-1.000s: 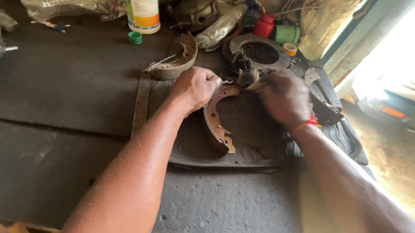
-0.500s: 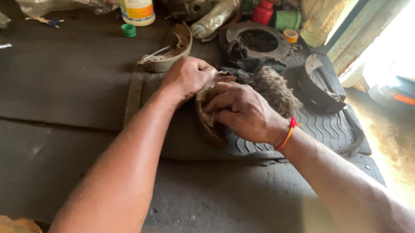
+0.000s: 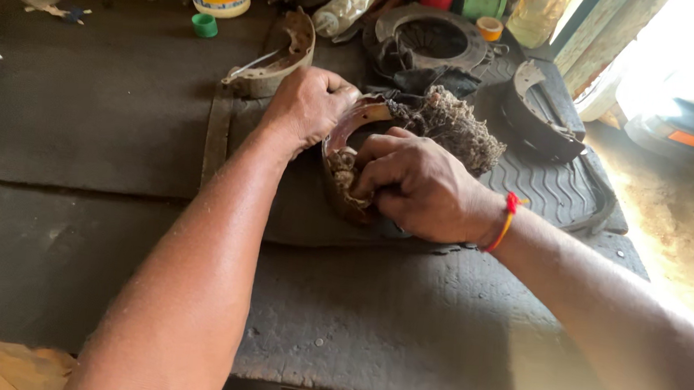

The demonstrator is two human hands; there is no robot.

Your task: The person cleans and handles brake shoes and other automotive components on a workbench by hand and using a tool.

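Since half a second ago I see my right hand has slid lower, fingers clamped on fluffy rag; left hand grips the brake shoe. Second shoe lies beside.

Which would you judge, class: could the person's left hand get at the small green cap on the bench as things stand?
Probably yes. The green cap sits alone on bare dark bench, with nothing between it and the left hand. That hand, though, grips the curved brake shoe and would have to let go first.
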